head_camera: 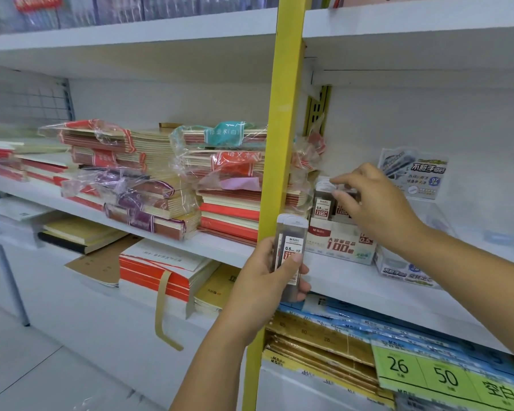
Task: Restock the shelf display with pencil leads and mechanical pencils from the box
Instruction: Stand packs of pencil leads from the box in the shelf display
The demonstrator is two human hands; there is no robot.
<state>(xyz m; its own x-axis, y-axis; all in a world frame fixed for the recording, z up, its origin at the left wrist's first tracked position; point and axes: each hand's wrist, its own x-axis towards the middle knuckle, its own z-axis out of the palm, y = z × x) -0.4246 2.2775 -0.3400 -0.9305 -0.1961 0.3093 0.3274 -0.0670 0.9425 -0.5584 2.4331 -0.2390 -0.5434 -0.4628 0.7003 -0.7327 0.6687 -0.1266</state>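
Observation:
My left hand (267,280) grips a small stack of dark pencil lead cases (290,250) marked 0.5 HB, held upright in front of the yellow post. My right hand (374,203) reaches onto the white shelf (353,280) and pinches the white cap of one lead case (322,200) standing in a white and red display box (339,244). Other lead cases stand in the box behind my fingers. No mechanical pencils or supply box can be made out.
A yellow upright post (279,143) splits the shelving. Left of it lie wrapped bundles of notebooks (161,179). A clear acrylic stand with a printed card (413,173) and a small blue-white package (404,269) sit right of the display box. Gold and blue packs (324,345) fill the lower shelf.

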